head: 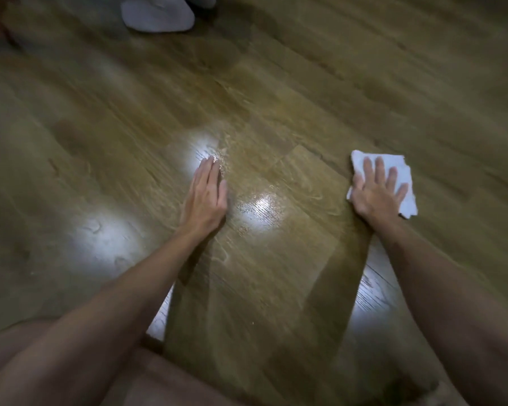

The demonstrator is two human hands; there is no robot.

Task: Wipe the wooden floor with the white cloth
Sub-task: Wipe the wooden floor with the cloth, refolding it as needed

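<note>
hands flat, right [377,191] pressing cloth [405,183], left [207,197] on floor [276,112]

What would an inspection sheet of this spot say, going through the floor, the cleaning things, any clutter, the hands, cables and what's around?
Surface: wooden floor, brown planks, glossy with bright light reflections and wet-looking streaks between the hands.
Job's things: white cloth, lying flat on the floor at the right, edges ragged.
Clutter: pale grey slipper-like thing at the top edge, partly cut off; cannot tell exactly what it is.
Hands: right hand presses flat on the cloth with fingers spread; left hand rests flat on the bare floor, fingers straight and together.
Cables: nothing seen.
Surroundings: dim edges; the person's bare forearms and a knee at the bottom.
</note>
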